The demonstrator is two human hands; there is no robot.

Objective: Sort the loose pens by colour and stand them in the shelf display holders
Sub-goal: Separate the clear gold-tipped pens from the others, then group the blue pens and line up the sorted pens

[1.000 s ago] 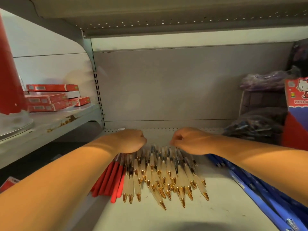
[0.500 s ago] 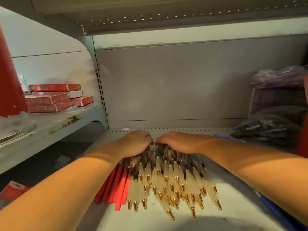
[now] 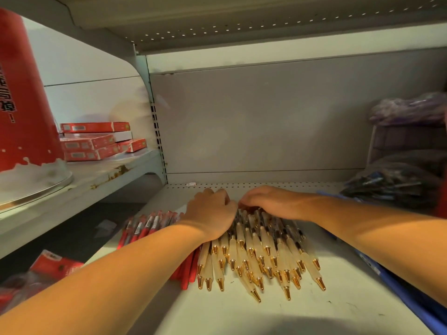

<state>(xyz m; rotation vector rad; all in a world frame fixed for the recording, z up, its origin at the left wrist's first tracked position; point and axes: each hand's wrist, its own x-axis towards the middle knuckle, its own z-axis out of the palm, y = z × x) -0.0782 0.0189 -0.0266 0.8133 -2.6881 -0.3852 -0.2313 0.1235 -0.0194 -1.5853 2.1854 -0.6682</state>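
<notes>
At the far ends of the cream pens (image 3: pixel 261 255): your left grip (image 3: pixel 212 213) and right grip (image 3: pixel 273 201) sit side by side, both curled down over the pile; whether they clamp any pen, cannot tell. Pens lie flat on the shelf (image 3: pixel 217 310), gold tips toward you. Square the bundle evenly from both sides; don't drag in the red pens (image 3: pixel 145 226) just beside its left edge.

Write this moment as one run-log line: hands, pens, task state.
left hand: on cream gold-tipped pens, fingertips hidden | right hand: same pile, far ends | red pens: left of pile | state: all flat on shelf
</notes>
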